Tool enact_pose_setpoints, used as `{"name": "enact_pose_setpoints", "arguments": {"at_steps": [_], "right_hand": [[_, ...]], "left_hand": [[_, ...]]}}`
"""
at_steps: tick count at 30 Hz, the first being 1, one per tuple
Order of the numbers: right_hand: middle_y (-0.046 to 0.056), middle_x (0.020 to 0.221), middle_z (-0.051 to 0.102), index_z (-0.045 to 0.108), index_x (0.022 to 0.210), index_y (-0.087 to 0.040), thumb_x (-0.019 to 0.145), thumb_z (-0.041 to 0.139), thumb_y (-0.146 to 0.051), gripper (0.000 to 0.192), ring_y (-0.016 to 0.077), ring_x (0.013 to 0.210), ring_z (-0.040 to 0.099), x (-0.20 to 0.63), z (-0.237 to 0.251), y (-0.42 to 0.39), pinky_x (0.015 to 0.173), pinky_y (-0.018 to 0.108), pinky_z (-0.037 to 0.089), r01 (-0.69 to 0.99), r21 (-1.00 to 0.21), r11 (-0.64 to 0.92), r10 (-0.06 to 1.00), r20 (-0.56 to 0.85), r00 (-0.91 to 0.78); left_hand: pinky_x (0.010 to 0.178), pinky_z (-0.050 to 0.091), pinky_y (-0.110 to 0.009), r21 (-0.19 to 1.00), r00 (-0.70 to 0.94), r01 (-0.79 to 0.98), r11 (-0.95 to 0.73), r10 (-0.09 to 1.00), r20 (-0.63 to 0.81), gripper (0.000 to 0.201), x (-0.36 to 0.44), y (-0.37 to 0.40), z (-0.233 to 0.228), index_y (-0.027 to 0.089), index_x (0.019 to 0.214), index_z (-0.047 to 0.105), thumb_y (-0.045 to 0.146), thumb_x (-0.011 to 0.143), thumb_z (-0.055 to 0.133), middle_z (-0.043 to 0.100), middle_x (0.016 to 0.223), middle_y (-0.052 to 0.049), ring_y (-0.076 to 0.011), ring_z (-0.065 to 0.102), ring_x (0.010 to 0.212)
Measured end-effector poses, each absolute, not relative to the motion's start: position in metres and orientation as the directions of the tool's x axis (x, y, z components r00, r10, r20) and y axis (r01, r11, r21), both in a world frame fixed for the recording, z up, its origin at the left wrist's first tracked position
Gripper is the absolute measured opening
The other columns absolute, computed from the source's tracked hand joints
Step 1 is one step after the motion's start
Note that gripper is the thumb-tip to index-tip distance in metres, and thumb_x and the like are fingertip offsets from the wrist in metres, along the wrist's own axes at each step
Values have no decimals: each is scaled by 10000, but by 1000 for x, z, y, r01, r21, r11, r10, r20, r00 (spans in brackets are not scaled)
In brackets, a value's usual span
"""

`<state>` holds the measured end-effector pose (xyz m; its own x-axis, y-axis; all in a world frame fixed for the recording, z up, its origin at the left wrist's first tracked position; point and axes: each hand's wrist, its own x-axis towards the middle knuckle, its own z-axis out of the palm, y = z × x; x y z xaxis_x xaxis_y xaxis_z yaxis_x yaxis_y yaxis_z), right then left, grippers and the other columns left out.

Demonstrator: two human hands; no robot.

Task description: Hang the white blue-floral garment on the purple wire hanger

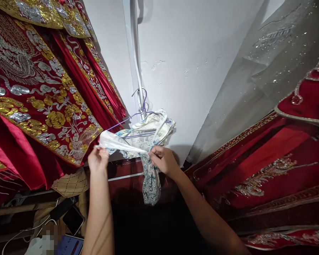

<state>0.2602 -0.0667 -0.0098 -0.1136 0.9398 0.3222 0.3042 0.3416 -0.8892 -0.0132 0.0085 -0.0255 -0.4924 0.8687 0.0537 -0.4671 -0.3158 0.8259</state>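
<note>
A light floral garment (151, 177) hangs on a purple wire hanger (116, 125), whose hook is caught on a white strip (134, 46) by the wall. My left hand (98, 159) pinches the garment's white edge near the hanger's left end. Closer to the middle, my right hand (163, 159) grips the cloth with its fingertips. The white edge is stretched between both hands. Below the right hand, the rest of the garment droops in a narrow bunch. The hanger's right end is covered by the cloth.
Red robes with gold and silver embroidery (55, 117) hang at the left. More red garments (268, 170) and a sheer sparkly fabric (255, 71) hang at the right. A black phone (73, 219), a white cable (29, 230) and a tablet-like screen (69, 244) lie lower left.
</note>
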Motion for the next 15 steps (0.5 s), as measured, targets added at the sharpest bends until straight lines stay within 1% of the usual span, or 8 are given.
{"name": "enact_pose_setpoints", "arguments": {"at_steps": [2, 4, 6, 8, 10, 11, 13, 15], "right_hand": [[-12, 533, 584, 540, 618, -224, 891, 562, -327, 293, 148, 510, 508, 257, -21, -73, 543, 280, 384, 247, -918, 310, 951, 300, -78], [-7, 524, 574, 521, 588, -234, 897, 560, -359, 336, 155, 508, 497, 260, -37, -81, 541, 292, 389, 173, -949, 263, 964, 264, -17], [-12, 506, 531, 493, 567, -243, 890, 578, -404, 371, 158, 490, 465, 268, -55, -90, 515, 299, 375, 90, -976, 200, 977, 205, 50], [-29, 478, 455, 483, 571, -248, 866, 619, -453, 385, 151, 450, 405, 277, -72, -98, 471, 298, 327, 23, -993, 115, 991, 117, 71], [-42, 457, 393, 509, 588, -247, 852, 640, -511, 396, 144, 425, 353, 286, -84, -104, 450, 298, 291, 7, -999, 46, 998, 46, 46], [-40, 459, 394, 532, 601, -245, 858, 629, -546, 407, 146, 429, 353, 290, -87, -105, 454, 301, 299, 20, -999, 34, 999, 35, 40], [-1, 532, 504, 601, 664, -237, 893, 553, -616, 445, 177, 513, 460, 294, -87, -104, 525, 325, 394, 62, -995, 75, 995, 79, 64], [58, 737, 646, 669, 811, -231, 927, 446, -670, 506, 227, 734, 599, 294, -81, -99, 705, 367, 491, 90, -986, 142, 984, 151, 98]], "left_hand": [[700, 515, -290, 824, -462, -529, -202, 883, -80, 212, 5, -6, -55, 179, 716, 506, 272, 887, 590, 557, 639, -5, -140, 595, 639], [729, 524, -321, 809, -420, -577, -108, 890, -181, 142, 30, -17, -80, 172, 757, 563, 233, 886, 560, 629, 709, -34, -159, 635, 679], [727, 514, -303, 795, -376, -605, -42, 895, -239, 62, 55, -23, -95, 156, 817, 621, 199, 851, 591, 673, 763, -47, -157, 648, 694], [718, 499, -270, 788, -345, -615, -14, 904, -253, 82, 76, -25, -98, 142, 861, 654, 199, 801, 661, 689, 786, -39, -145, 643, 700], [733, 492, -249, 781, -326, -624, -26, 917, -230, 173, 94, -27, -88, 145, 888, 667, 248, 763, 727, 697, 824, -27, -137, 642, 732], [747, 493, -248, 785, -299, -619, -36, 934, -193, 214, 103, -29, -79, 150, 903, 670, 290, 759, 743, 699, 852, -26, -138, 643, 756], [759, 496, -253, 832, -186, -551, -57, 981, -56, 263, 120, -41, -58, 161, 925, 671, 387, 800, 722, 693, 888, -33, -147, 640, 790], [757, 496, -267, 919, -17, -377, -114, 993, 117, 276, 136, -59, -36, 174, 934, 671, 442, 875, 649, 678, 881, -39, -160, 628, 800]]}}
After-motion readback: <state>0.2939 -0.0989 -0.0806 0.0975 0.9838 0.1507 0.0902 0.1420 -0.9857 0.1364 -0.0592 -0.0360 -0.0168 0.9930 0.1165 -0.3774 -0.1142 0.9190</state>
